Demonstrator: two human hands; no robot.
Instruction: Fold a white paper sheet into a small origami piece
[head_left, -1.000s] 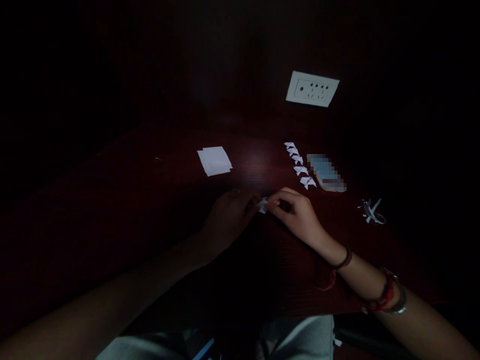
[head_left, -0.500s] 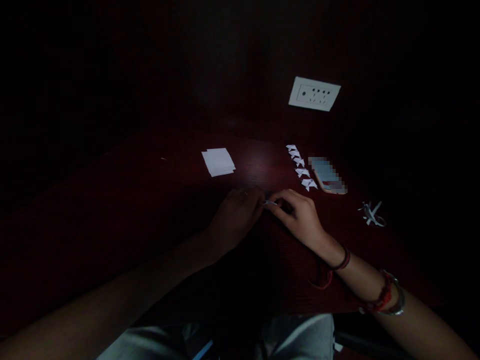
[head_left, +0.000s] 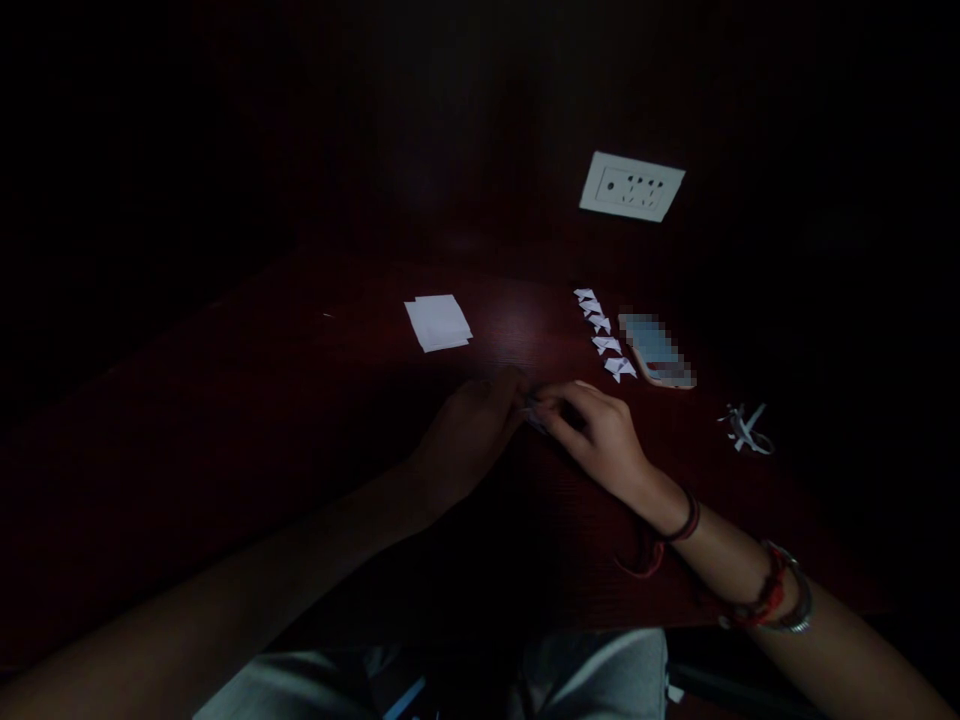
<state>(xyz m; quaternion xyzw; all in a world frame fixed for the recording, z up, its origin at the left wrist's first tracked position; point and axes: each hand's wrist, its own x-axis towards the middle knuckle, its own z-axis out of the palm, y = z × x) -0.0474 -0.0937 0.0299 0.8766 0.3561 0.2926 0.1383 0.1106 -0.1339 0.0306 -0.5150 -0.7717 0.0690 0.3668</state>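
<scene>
A small folded piece of white paper point(head_left: 533, 412) is pinched between my two hands, mostly hidden by the fingers and dim. My left hand point(head_left: 472, 430), in shadow, closes on its left side. With thumb and forefinger together, my right hand point(head_left: 592, 430) grips its right side. Beyond the hands lies a small stack of white paper squares point(head_left: 439, 323). To the right, several folded white paper figures point(head_left: 606, 345) stand in a slanting row.
A phone point(head_left: 658, 350) lies right of the row. Thin white paper strips point(head_left: 746, 430) sit in a loose heap farther right. A socket plate point(head_left: 632, 187) is on the wall behind the dark red table point(head_left: 262, 400).
The folded paper between my fingers has tilted, and its lower part now shows below the fingertips. My fingers have shifted slightly; the other things stay in place.
</scene>
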